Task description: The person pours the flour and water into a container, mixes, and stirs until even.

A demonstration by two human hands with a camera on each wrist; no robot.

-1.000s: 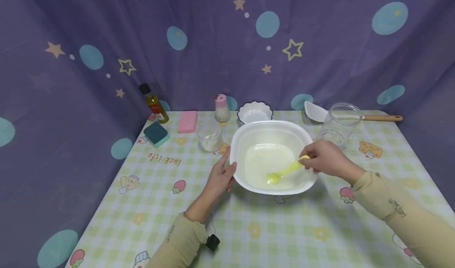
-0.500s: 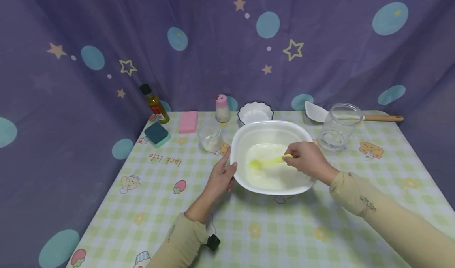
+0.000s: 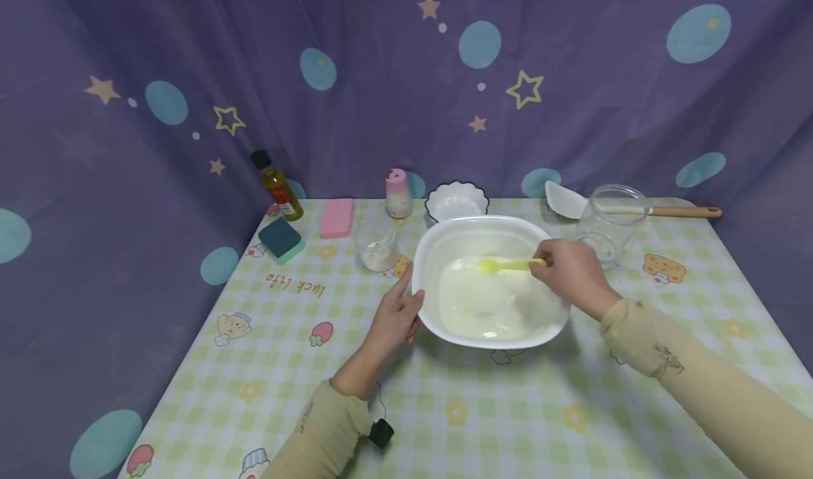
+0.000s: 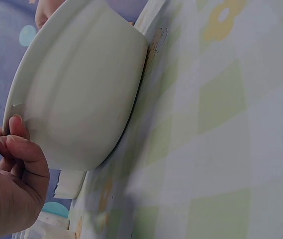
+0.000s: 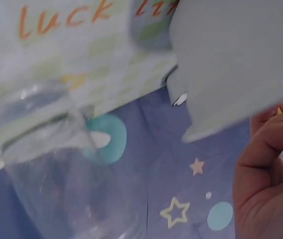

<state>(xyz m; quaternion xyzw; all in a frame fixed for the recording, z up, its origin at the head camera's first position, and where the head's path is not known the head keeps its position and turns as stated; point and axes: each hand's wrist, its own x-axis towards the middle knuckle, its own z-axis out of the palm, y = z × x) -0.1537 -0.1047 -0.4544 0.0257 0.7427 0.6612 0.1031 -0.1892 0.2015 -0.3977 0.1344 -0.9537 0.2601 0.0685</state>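
A white basin [image 3: 438,327] holding a pale, whitish liquid [image 3: 470,295] stands mid-table. My left hand [image 3: 392,313] grips its left rim; in the left wrist view that hand's [image 4: 17,181] fingers curl below the lip against the outer wall. Over the basin's right side, my right hand [image 3: 571,274] pinches the handle end of a yellow spoon [image 3: 511,264]. The spoon's bowl lies at the liquid's far edge, pointing left. From the right wrist, the basin's outer side [image 5: 240,55] hides nearly all of the spoon behind the right hand [image 5: 270,169].
Behind the basin sits a scalloped white dish [image 3: 456,200]. A clear jar [image 3: 610,221] and a wooden-handled spatula [image 3: 682,211] lie to the right. Leftward are a small clear cup of white powder [image 3: 376,250], a pink-capped shaker [image 3: 398,195], a pink sponge [image 3: 337,218], a green sponge [image 3: 281,239] and an oil bottle [image 3: 279,190].
My right hand has swept the spoon through the liquid, first left, then back right and toward the far side. My left hand stays at the basin's rim, and the basin keeps its place.
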